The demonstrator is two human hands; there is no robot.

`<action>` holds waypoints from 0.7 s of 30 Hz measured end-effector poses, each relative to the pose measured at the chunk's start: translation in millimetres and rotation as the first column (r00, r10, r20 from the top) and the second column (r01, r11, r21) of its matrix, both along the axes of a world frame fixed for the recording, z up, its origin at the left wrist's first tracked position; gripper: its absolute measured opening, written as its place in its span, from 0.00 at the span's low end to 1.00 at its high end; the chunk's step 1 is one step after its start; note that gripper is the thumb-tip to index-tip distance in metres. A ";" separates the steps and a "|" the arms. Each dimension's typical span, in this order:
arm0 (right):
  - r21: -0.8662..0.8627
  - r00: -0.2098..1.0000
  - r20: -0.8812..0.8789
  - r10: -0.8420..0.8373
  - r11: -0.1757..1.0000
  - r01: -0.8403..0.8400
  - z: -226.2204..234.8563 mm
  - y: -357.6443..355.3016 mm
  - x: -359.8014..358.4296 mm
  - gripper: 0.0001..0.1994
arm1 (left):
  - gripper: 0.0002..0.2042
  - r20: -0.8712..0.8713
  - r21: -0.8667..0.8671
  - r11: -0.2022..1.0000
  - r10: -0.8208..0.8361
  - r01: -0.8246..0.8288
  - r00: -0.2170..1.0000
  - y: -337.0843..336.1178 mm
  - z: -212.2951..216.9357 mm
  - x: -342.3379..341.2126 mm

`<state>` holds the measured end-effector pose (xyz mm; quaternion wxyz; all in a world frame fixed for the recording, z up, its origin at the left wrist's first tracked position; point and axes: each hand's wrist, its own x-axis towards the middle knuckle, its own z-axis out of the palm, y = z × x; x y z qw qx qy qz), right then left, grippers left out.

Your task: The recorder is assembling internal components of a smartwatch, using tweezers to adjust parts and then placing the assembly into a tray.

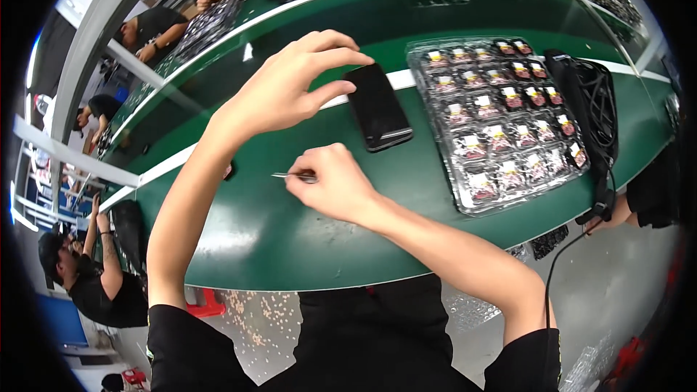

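My left hand (283, 87) reaches over the table with thumb and fingers apart. Its fingertips are at the upper left corner of a black smartphone (377, 107); whether they touch it I cannot tell. The phone lies on the green table top, dark screen up. Nearer to me, my right hand (334, 183) is closed on thin metal tweezers (282, 175), whose tip points left. A small reddish piece (229, 171) shows beside my left forearm, partly hidden by it. Right of the phone is a clear plastic tray (465, 207) with several small dark and gold parts in its pockets.
A black pouch with a bundled cable (599, 101) lies right of the tray, its cord hanging over the edge. A clear partition (479, 14) runs along the table's back. Other people (94, 276) work at the left and far side. Small bits litter the floor (261, 319).
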<state>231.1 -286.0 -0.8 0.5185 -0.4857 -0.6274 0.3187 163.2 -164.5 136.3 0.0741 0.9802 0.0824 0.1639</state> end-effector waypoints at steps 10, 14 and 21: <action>-0.018 0.999 0.031 0.007 1.000 -0.007 7.4 -6.0 -4.7 0.08 | 0.33 -0.270 -0.183 0.668 0.672 -0.722 0.690 -0.9 -54.2 -232.9; -0.082 0.997 0.079 -0.008 0.997 0.015 13.6 -6.0 -5.8 0.07 | 0.26 -0.147 -0.362 0.741 0.554 -0.566 0.820 2.3 -73.9 -253.1; -0.205 0.996 -0.042 -0.075 0.977 0.065 7.9 -4.4 -5.8 0.06 | 0.25 0.051 -0.339 0.842 0.461 -0.419 0.886 -23.0 -114.8 -192.6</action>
